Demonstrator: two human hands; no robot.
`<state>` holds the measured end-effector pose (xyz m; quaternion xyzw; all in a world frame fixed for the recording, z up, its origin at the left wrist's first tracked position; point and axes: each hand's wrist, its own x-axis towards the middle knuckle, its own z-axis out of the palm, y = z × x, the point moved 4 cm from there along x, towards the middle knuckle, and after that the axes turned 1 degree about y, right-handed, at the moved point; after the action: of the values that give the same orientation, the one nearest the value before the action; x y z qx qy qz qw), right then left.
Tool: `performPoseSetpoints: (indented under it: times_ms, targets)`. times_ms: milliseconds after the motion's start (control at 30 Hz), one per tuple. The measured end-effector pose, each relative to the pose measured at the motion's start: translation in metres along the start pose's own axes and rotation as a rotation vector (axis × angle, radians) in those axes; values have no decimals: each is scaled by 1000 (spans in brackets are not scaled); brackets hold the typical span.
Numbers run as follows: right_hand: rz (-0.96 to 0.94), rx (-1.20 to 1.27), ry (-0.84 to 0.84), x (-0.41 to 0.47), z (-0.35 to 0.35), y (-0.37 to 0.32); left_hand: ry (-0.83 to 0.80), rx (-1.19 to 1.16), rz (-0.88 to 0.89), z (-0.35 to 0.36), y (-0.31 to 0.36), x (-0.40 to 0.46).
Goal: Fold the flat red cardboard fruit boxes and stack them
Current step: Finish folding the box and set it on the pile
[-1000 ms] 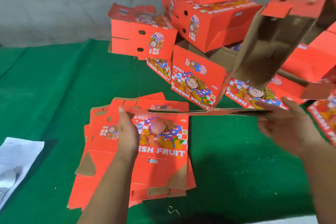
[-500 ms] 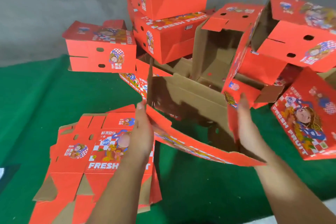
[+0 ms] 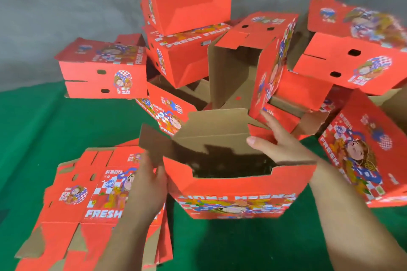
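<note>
A half-opened red fruit box (image 3: 237, 193) stands in front of me on the green cloth, brown inside showing, its "FRESH FRUIT" print upside down. My left hand (image 3: 149, 180) grips the brown flap at the box's left end. My right hand (image 3: 284, 145) holds the right end, thumb on the inner side and fingers stretched behind a red flap. A stack of flat red box blanks (image 3: 72, 204) lies at the lower left, partly under my left forearm. Folded boxes are piled behind, the top one (image 3: 187, 0) highest.
More folded boxes surround the pile: one at the back left (image 3: 101, 72), one at the upper right (image 3: 352, 57), one leaning at the right (image 3: 363, 156), and an open box on its side (image 3: 242, 61). Green cloth (image 3: 44, 127) covers the table; a grey wall stands behind.
The flat blank lifted off the stack has been opened into a box shape and turned upright. My hands moved to its two ends. The view shifted towards the pile.
</note>
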<state>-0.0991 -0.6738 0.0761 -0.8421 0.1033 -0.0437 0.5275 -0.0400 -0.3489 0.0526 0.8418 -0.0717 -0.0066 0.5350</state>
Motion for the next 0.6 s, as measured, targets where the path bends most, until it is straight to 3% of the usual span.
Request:
performPoseSetpoints:
  times_ms: [100,200,333,433,600]
  targets:
    - [11,141,89,0,-9,14,173,-76,78,18,11,-4]
    - [113,396,301,1,-25,30,192,-144,80,31,17,-3]
    - [284,832,372,-2,-34,40,252,-33,209,40,29,0]
    - [198,810,504,-5,-44,40,308,-32,166,47,26,2]
    - [-103,563,710,-5,-55,31,336,24,181,47,17,10]
